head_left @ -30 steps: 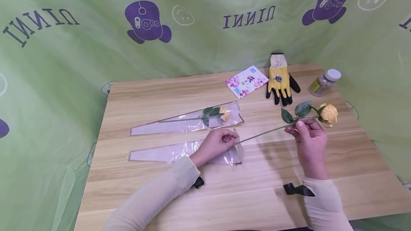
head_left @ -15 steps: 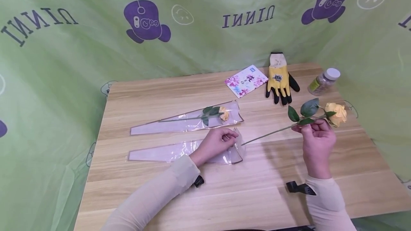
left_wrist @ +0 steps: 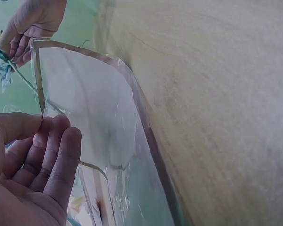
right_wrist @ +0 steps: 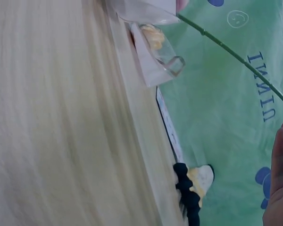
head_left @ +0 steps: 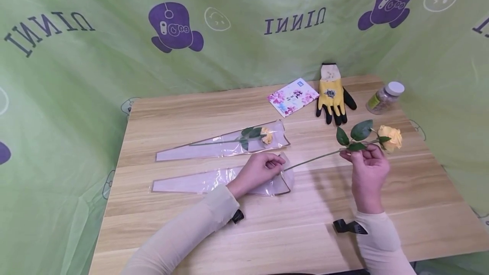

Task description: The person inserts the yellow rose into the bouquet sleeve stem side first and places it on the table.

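My right hand (head_left: 368, 175) pinches the stem of a yellow artificial rose (head_left: 390, 137) just below its green leaves, bloom to the right. The stem (right_wrist: 226, 49) slants down leftward to the mouth of a clear flower sleeve (head_left: 206, 181) with a brown border. Through the film in the left wrist view, the lower stem shows just inside the mouth. Between thumb and fingertips my left hand (left_wrist: 42, 160) pinches the mouth's edge, holding it raised; the hand covers part of the sleeve. Behind lies a second sleeve (head_left: 172, 154) with another yellow rose (head_left: 266, 136) inside.
Toward the back of the wooden table (head_left: 298, 237) lie a floral-printed card (head_left: 293, 96) and a yellow-and-black work glove (head_left: 331, 94). A clear jar with a white lid (head_left: 386, 97) stands at the back right. A green printed curtain (head_left: 237, 54) hangs behind.
The right hand moved the rose right, drawing its stem tip away from the sleeve mouth, then back left to the mouth. The mouth stands wider now; the left hand stayed nearly still.
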`<state>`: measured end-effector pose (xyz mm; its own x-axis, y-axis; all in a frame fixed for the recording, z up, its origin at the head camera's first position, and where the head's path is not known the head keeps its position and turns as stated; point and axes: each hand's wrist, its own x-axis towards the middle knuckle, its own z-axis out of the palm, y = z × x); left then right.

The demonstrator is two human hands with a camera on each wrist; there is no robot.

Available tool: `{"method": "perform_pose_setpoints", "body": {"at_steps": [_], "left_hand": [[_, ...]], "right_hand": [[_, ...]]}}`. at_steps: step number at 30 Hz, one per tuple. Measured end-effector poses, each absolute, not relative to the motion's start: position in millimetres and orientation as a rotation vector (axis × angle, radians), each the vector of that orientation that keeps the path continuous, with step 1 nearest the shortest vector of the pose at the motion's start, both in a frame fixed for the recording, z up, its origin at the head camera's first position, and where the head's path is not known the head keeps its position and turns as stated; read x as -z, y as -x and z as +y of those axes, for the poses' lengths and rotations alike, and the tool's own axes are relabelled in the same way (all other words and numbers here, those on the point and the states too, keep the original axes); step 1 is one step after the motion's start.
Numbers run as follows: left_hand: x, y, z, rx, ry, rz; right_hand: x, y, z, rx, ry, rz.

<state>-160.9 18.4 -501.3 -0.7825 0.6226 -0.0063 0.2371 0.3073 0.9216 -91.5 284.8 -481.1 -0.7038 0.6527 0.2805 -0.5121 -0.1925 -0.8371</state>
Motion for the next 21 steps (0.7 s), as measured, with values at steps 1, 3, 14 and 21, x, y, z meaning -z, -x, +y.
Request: {"method": "perform_pose_setpoints", "body": {"at_steps": [1,3,14,21], "left_hand": [[501.7,161.0,18.8,-1.465,-0.767,2.220],[502.1,161.1,19.6,-1.463,-0.764,2.219],[501.5,161.2,24.5,-1.480,-0.785,2.237],[501.8,161.0,25.5,-1.485,-0.801,2.244]], "right_hand": [[481.6,91.0,283.8,-1.977,0.182,-1.295],[482.9,90.2,281.7,-1.991,0.195,-1.296],[499.4,87.7,270.1,-1.998,0.275,-1.402],[509.3,83.6,260.6,-2.061,0.360,-1.524]]}}
